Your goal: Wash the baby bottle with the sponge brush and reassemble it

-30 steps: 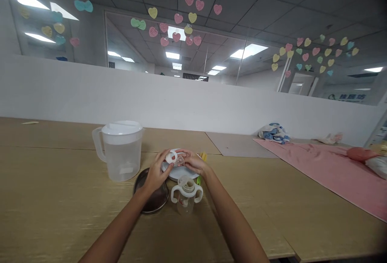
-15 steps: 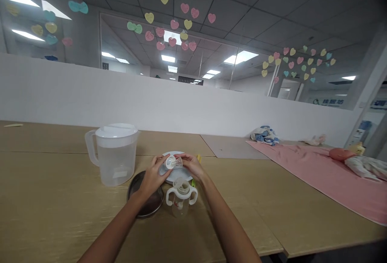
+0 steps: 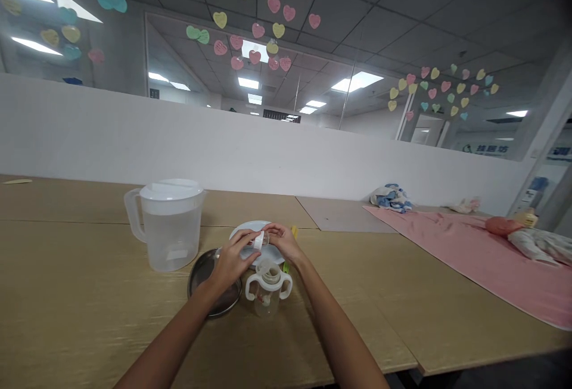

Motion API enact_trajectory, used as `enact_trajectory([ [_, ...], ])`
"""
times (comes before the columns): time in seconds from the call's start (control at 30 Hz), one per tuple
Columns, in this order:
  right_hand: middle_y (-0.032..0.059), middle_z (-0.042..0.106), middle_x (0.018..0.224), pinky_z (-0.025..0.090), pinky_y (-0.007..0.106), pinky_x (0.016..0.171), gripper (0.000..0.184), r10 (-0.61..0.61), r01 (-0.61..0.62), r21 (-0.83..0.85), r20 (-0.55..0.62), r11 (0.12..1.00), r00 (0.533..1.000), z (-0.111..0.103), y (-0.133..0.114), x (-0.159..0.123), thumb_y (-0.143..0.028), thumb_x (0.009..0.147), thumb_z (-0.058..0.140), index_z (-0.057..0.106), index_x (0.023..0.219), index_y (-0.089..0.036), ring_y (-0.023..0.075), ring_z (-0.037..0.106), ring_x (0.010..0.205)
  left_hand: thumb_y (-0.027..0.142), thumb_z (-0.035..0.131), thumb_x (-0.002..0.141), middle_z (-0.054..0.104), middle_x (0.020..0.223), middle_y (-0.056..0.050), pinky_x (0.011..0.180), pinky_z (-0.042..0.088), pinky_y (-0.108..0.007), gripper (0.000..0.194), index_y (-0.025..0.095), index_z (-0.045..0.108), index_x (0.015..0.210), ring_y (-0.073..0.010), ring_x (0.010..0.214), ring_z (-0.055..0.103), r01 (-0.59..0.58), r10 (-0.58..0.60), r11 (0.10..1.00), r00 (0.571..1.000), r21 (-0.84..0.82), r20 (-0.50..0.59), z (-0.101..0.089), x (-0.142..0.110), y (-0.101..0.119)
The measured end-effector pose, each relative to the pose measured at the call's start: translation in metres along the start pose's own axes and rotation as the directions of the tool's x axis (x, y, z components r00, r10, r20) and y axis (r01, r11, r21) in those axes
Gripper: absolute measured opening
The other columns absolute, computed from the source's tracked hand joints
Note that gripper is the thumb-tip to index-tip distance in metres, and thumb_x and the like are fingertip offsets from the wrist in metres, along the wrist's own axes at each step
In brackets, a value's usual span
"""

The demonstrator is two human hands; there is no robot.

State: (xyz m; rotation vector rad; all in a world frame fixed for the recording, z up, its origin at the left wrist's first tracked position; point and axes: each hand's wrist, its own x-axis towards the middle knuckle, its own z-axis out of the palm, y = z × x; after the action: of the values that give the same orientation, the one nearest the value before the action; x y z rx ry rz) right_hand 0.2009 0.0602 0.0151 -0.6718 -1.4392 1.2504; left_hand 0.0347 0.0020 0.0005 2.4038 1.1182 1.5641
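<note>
1. Over the middle of the white plate [image 3: 268, 226], held between both hands: a small clear piece [image 3: 264, 240] with a white collar [image 3: 258, 242], lying on its side, not touching the plate as far as the view shows.
2. At the near-left edge of the plate: the left hand [image 3: 231, 261], its fingers [image 3: 243, 237] together and clamped around the white collar.
3. Above the near-right edge of the plate: the right hand [image 3: 282, 241], its fingers [image 3: 271, 233] together and clamped on the clear end of the small clear piece.
4. Just in front of the plate, on the desk [image 3: 67, 270]: an upright sippy bottle [image 3: 267, 299], clear-bodied, with two white handles.
5. Just left of the plate: a dark round metal lid [image 3: 209, 277], lying flat, its right side beneath the left hand.
6. Farther left of the plate: a clear plastic pitcher [image 3: 172, 240] with a white lid, upright, filled with a clear liquid.
7. Behind the right rim of the plate: a yellow-green strip [image 3: 294, 232], mostly hidden, its kind too unclear to tell.
8. Well right of the plate: a pink sheet [image 3: 447, 258], with a blue-and-white cloth bundle [image 3: 391, 199] near its far edge and a pink-and-white bundle [image 3: 531, 243] on it, too distant to identify.
9. High beyond the plate: paper hearts [image 3: 254, 31] in pastel colours on glass.
</note>
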Motion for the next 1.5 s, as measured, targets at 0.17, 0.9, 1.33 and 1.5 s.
enact_trajectory([
  [0.17,0.0019,0.063,0.078,0.047,0.025,0.069,0.036,-0.02,0.02,-0.003,0.019,1.0,1.0,0.0,-0.004,-0.003,-0.022,0.052,0.076,0.063,0.085,-0.017,0.0133,0.058,0.072,0.027,0.043,0.085,0.057,0.116,-0.008,0.094,0.042,-0.035,0.034,0.021,0.05,0.118,-0.0194,0.107,0.052,-0.058,0.057,0.998,0.998,0.01,0.028,-0.003,-0.001,0.01],
  [0.9,0.0046,0.063,0.1,0.048,0.029,0.078,0.046,0.026,-0.026,-0.004,0.173,1.0,0.985,0.004,-0.013,-0.009,-0.03,0.055,0.077,0.062,0.098,-0.021,0.017,0.058,0.092,0.03,0.04,0.088,0.061,0.102,-0.004,0.087,0.044,-0.03,0.021,0.022,0.055,0.101,-0.0164,0.097,0.056,0.059,-0.057,0.998,0.99,0.013,-0.126,-0.002,0.003,0.007],
  [1.33,0.0066,0.062,0.11,0.042,0.034,0.092,0.05,-0.01,0.015,-0.023,0.214,1.0,0.977,0.004,-0.009,-0.008,-0.026,0.057,0.077,0.063,0.105,-0.02,0.0192,0.056,0.102,0.033,0.048,0.084,0.062,0.104,-0.004,0.085,0.043,-0.032,0.026,0.022,0.054,0.107,-0.0184,0.097,0.056,0.097,-0.086,0.988,0.992,0.118,-0.092,0.0,0.001,0.002],
  [1.5,0.0065,0.063,0.107,0.044,0.034,0.09,0.053,0.004,0.01,-0.068,0.2,0.998,0.98,0.002,-0.006,-0.005,-0.025,0.053,0.079,0.064,0.103,-0.021,0.0189,0.058,0.098,0.038,0.051,0.082,0.066,0.089,-0.003,0.08,0.045,-0.032,0.02,0.02,0.059,0.087,-0.0186,0.087,0.06,0.204,-0.197,0.975,0.977,0.087,-0.08,0.001,0.001,-0.001],
])
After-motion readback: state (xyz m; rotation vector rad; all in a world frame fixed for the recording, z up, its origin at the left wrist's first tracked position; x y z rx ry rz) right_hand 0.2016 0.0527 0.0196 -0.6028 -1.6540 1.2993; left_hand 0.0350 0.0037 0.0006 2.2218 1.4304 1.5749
